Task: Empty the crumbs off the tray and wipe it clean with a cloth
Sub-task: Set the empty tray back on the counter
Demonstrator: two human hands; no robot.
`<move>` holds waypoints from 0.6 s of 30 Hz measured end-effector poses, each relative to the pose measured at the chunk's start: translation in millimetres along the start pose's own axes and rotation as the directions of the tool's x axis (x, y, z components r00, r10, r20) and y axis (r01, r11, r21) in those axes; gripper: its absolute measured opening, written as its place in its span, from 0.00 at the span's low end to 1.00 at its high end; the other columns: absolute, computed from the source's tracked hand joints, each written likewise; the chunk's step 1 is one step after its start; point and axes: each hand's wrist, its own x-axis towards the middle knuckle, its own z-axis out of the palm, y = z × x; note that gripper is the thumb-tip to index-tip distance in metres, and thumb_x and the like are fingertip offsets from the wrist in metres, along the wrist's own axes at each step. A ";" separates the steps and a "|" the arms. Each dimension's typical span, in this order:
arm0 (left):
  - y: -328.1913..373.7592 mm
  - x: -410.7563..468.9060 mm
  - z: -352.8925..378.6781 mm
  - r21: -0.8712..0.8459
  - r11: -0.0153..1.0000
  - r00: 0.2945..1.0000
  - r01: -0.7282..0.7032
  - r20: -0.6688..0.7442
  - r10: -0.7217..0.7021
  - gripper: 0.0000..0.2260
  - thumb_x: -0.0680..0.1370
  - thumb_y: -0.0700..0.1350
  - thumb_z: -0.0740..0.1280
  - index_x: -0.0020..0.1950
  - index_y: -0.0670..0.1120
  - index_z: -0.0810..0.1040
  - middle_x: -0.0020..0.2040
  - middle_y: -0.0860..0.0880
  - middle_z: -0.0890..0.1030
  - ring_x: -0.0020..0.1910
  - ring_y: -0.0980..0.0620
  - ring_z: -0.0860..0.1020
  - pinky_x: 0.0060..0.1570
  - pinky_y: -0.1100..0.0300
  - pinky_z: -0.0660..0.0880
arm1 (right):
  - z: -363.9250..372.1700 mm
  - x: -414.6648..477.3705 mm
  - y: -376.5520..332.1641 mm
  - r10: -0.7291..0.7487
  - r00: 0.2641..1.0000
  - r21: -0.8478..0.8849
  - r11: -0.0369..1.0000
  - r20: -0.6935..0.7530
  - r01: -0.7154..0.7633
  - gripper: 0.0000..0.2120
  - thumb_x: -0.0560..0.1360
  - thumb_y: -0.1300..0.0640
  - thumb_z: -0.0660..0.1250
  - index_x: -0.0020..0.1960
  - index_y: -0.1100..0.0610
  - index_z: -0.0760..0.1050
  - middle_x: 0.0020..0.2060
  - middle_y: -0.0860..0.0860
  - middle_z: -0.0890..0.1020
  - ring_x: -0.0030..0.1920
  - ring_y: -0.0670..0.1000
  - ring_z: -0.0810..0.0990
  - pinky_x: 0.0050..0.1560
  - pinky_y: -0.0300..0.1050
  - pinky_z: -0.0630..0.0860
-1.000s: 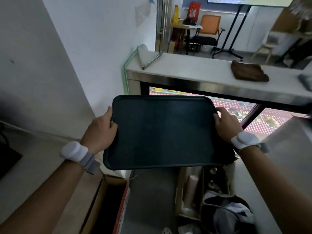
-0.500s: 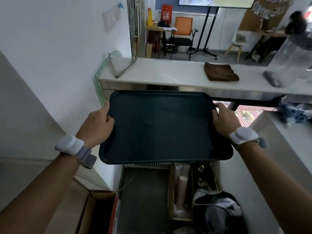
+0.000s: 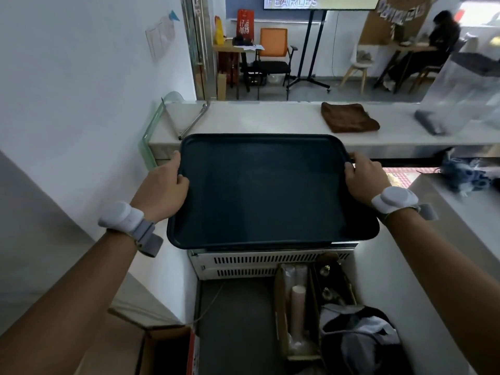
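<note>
A dark rectangular tray (image 3: 267,190) is held level in the air in front of me, its surface showing no crumbs. My left hand (image 3: 162,189) grips its left edge and my right hand (image 3: 365,177) grips its right edge. A folded brown cloth (image 3: 347,117) lies on the white counter (image 3: 257,120) just beyond the tray's far edge.
A white vented appliance (image 3: 270,262) sits under the tray. Below are a cardboard box of paper cups (image 3: 297,307), a dark bag (image 3: 359,342) and an open carton (image 3: 162,350). A clear plastic container (image 3: 460,87) stands at the counter's right. A white wall (image 3: 67,104) is on the left. A seated person (image 3: 443,33) is far back.
The view has turned right and up; the tray has risen toward the counter with the cloth, still level in both hands.
</note>
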 end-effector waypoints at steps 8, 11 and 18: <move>-2.9 50.6 10.0 -0.004 0.999 0.999 -0.035 -0.002 0.035 0.20 0.81 0.41 0.56 0.74 0.43 0.66 0.46 0.45 0.78 0.43 0.45 0.76 0.45 0.55 0.70 | 5.1 45.2 2.5 -0.031 0.999 -0.059 0.998 -0.020 0.029 0.15 0.82 0.56 0.55 0.64 0.61 0.70 0.56 0.65 0.80 0.54 0.68 0.78 0.52 0.55 0.72; -1.9 73.5 14.2 0.015 0.999 0.999 -0.035 -0.010 0.035 0.20 0.80 0.41 0.56 0.73 0.42 0.66 0.42 0.45 0.78 0.42 0.43 0.78 0.43 0.54 0.71 | 11.5 72.5 5.2 -0.039 0.999 -0.052 0.998 -0.016 0.038 0.15 0.82 0.54 0.55 0.64 0.59 0.70 0.55 0.65 0.80 0.53 0.68 0.78 0.53 0.56 0.72; 13.5 128.7 23.2 0.061 0.998 0.999 -0.029 -0.015 0.030 0.11 0.80 0.40 0.56 0.62 0.43 0.69 0.40 0.42 0.77 0.40 0.42 0.76 0.39 0.52 0.69 | 21.1 137.5 11.3 -0.086 0.995 -0.082 0.993 -0.058 0.081 0.16 0.82 0.53 0.55 0.65 0.59 0.70 0.53 0.64 0.81 0.51 0.67 0.79 0.50 0.55 0.75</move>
